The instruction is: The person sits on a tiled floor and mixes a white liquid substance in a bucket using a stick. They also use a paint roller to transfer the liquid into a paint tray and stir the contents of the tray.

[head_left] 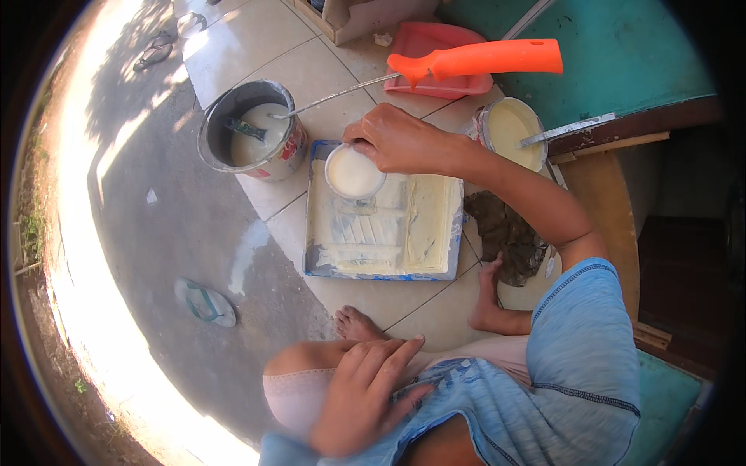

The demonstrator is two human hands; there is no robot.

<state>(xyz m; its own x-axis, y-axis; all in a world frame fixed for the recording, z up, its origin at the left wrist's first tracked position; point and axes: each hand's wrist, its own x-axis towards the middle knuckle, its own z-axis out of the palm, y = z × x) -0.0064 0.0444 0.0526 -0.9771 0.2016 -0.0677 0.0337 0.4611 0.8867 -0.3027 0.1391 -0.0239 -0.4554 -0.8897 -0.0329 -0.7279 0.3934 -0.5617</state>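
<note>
My right hand (388, 136) is closed on a small round cup (355, 172) of cream-coloured paint, gripping it by the rim. The cup is over the upper left part of a blue-edged paint tray (460, 233) that is coated inside with the same paint. My left hand (365, 396) rests on my bent knee with its fingers stretched out and nothing in it. Left of the tray stands a grey bucket (208, 147) of pale paint with a dark, paint-smeared tool (247, 129) in it. A metal rod with an orange handle (497, 60) reaches into that bucket.
Behind my right forearm is a second paint bucket (513, 128) with a flat metal strip (567, 130) across it. A pink basin (439, 39) lies at the back. A brown crumpled cloth (505, 237) is beside my right foot. A flip-flop (204, 303) lies on the grey ground.
</note>
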